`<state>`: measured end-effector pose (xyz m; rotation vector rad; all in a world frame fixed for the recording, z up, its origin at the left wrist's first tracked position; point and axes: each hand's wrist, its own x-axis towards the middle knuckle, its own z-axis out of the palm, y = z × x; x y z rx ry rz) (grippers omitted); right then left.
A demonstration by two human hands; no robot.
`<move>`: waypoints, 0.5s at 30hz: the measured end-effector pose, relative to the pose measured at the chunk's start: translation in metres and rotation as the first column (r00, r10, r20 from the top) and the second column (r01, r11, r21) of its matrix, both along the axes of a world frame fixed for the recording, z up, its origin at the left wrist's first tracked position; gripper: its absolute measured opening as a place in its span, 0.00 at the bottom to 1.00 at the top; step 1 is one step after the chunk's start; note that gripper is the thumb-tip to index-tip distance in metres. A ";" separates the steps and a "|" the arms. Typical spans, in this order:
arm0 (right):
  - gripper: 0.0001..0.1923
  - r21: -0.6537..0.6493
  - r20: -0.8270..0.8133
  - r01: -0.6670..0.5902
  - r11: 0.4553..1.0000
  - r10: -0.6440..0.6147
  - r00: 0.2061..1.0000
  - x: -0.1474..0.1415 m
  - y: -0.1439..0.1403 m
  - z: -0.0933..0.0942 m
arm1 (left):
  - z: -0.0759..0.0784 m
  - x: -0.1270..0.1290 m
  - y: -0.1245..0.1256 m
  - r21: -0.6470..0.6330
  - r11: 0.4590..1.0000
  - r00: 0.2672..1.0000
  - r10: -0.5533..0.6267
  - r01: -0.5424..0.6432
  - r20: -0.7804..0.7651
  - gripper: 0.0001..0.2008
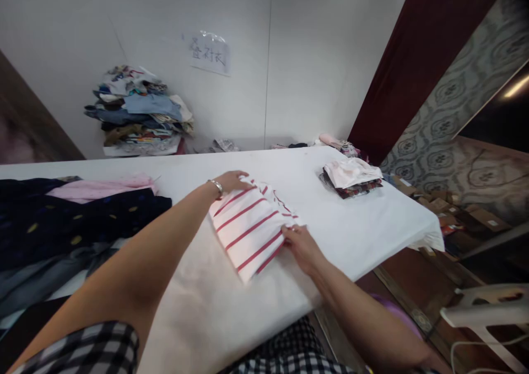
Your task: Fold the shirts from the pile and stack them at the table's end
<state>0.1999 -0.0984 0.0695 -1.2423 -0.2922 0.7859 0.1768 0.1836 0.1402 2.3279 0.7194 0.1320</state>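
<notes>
Now both hands lie flat and apart, left hand (pixel 233 180) and right hand (pixel 301 245) pressing the folded striped shirt (pixel 250 228).

White shirt (pixel 252 228) — red stripes; white table (pixel 363 220); navy dotted cloth (pixel 61 220).

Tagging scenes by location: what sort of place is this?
Probably a garment-folding workroom. A long white table carries a folded red-striped garment under both hands, a small folded stack sits farther along, and a heap of clothes is piled against the wall.
</notes>
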 end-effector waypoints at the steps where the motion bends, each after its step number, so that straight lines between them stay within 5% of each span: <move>1: 0.16 0.027 0.060 -0.001 1.000 -0.001 0.998 0.011 0.005 0.012 | 0.014 -0.006 0.005 -0.020 1.000 0.995 0.025 -0.023 0.093 0.35; 5: 0.15 0.158 0.359 0.021 0.987 -0.077 0.930 0.051 0.021 0.064 | 0.066 -0.043 0.009 -0.117 0.991 0.855 0.111 -0.059 0.507 0.38; 8: 0.11 0.153 0.516 0.030 0.988 -0.106 0.850 0.061 0.019 0.076 | 0.070 -0.086 -0.009 -0.111 0.993 0.779 0.101 -0.040 0.619 0.43; 10: 0.11 0.078 0.565 -0.009 0.997 -0.037 0.824 0.056 0.007 0.062 | 0.047 -0.120 -0.030 -0.084 0.994 0.804 0.104 -0.067 0.586 0.45; 13: 0.12 -0.125 0.604 -0.164 0.979 0.206 0.770 0.036 -0.024 0.019 | -0.016 -0.174 -0.066 -0.056 0.993 0.927 0.113 -0.100 0.357 0.43; 15: 0.12 -0.232 0.653 -0.301 0.925 0.377 0.657 0.020 -0.046 -0.010 | -0.058 -0.205 -0.090 -0.050 0.995 0.973 0.097 -0.088 0.209 0.36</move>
